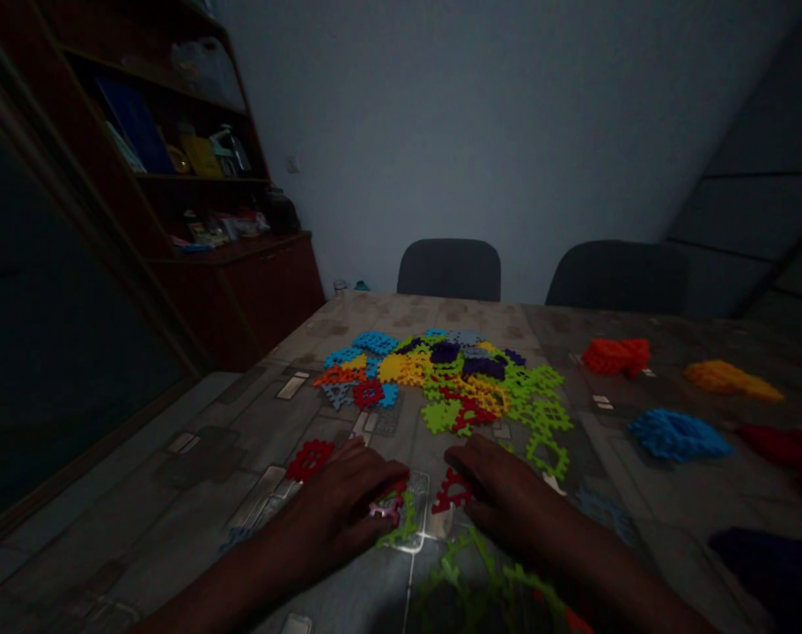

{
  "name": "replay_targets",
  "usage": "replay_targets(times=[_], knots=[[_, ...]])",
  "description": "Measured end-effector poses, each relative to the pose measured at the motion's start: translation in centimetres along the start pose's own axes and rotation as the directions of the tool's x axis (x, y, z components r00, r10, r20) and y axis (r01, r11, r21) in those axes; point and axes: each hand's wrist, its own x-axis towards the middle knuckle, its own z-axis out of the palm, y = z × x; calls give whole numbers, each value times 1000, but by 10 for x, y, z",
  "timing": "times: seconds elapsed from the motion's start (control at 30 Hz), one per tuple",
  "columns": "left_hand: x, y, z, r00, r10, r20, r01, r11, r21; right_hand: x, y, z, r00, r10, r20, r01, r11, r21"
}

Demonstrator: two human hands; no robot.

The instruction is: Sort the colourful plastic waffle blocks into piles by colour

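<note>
My left hand (348,489) is closed, its thumb and fingers around a red toothed interlocking piece (388,509) that looks pinkish where light falls on it. A light-green piece (407,521) shows just beside those fingertips; whether it is held too, I cannot tell. My right hand (503,480) curls its fingers over another red interlocking piece (448,491), partly hidden under the hand. Near my left wrist lies a flat red square piece (310,460). Several light-green pieces (467,563) are spread in front of me, between my forearms.
A mixed heap of interlocking pieces (440,374) lies mid-table. On the right are stacks sorted by colour: orange-red (615,356), yellow-orange (731,379), blue (678,434), red (780,443) and dark purple (767,559). Two chairs (449,267) stand behind the table, a shelf cabinet (261,282) to the left.
</note>
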Motion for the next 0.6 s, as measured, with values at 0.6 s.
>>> replay_targets(times=[0.6], knots=[[44, 21, 14, 977, -137, -165, 162, 975, 151, 5, 14, -23, 995, 95, -36, -97, 995, -29]])
